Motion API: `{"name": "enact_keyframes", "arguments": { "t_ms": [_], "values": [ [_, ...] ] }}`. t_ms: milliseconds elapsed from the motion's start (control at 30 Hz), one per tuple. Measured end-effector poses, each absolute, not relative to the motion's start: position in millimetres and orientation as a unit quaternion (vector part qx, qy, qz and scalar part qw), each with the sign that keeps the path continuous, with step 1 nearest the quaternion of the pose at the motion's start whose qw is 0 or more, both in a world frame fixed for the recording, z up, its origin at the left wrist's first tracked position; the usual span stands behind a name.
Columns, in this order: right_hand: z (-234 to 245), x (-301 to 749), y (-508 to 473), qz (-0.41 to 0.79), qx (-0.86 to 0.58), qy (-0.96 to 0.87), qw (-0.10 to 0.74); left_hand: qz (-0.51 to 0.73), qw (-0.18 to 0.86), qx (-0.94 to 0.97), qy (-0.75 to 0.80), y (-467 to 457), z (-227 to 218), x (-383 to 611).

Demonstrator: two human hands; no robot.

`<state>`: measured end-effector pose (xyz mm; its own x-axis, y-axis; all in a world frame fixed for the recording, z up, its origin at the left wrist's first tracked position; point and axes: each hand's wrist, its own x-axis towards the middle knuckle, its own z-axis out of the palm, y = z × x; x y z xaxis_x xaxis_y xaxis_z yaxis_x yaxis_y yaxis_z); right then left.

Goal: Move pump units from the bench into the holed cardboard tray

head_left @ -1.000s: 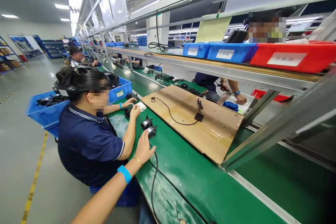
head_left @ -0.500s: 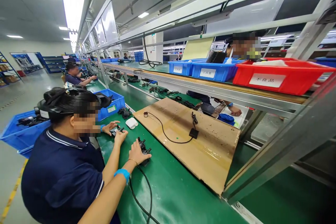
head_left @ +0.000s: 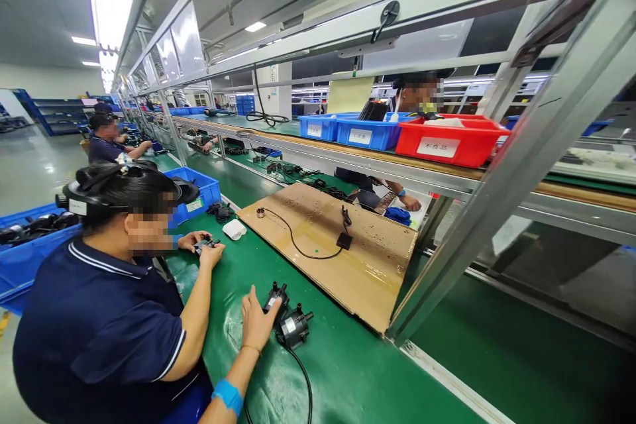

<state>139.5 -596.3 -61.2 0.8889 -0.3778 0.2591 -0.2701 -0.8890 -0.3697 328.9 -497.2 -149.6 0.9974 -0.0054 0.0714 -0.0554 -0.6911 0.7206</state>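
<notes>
two small black pumps (head_left: 288, 318) are lying side by side on the green belt (head_left: 358, 371), their black cable (head_left: 303, 377) trailing toward the near edge; the left hand (head_left: 256, 321) is resting against the nearer pump, fingers loosely curled and touching it, not clamped; neither pump looks lifted yet; the right hand is not showing; beyond, a cardboard sheet (head_left: 348, 271) is lying on the belt, and a co-worker (head_left: 99, 305) is handling a part alongside.

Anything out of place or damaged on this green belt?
One oddity: the brown board lies skewed across the belt, its surface stained and scuffed, a black cable loose on it. The left hand rests on two small black pumps, both intact.
</notes>
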Motion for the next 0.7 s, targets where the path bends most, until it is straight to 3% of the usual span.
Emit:
{"name": "enact_keyframes", "arguments": {
  "t_ms": [67, 167, 300, 433, 533, 700],
  "values": [
    [-39, 207, -559, -0.173, -0.959, 0.136, 0.177, 0.019, 0.46, 0.884, -0.079, -494, -144, 356],
    [-5, 307, -506, -0.195, -0.959, 0.076, 0.191, -0.135, 0.527, 0.819, -0.183, -501, -140, 392],
    [19, 400, -460, -0.212, -0.956, 0.019, 0.201, -0.306, 0.542, 0.744, -0.244, -517, -149, 415],
    [10, 436, -450, -0.222, -0.954, -0.002, 0.202, -0.349, 0.539, 0.726, -0.246, -524, -150, 418],
    [-1, 444, -456, -0.235, -0.95, -0.026, 0.206, -0.302, 0.469, 0.761, -0.333, -521, -127, 411],
    [-13, 437, -464, -0.255, -0.936, -0.098, 0.223, -0.184, 0.199, 0.815, -0.512, -525, -77, 378]
  ]
}}
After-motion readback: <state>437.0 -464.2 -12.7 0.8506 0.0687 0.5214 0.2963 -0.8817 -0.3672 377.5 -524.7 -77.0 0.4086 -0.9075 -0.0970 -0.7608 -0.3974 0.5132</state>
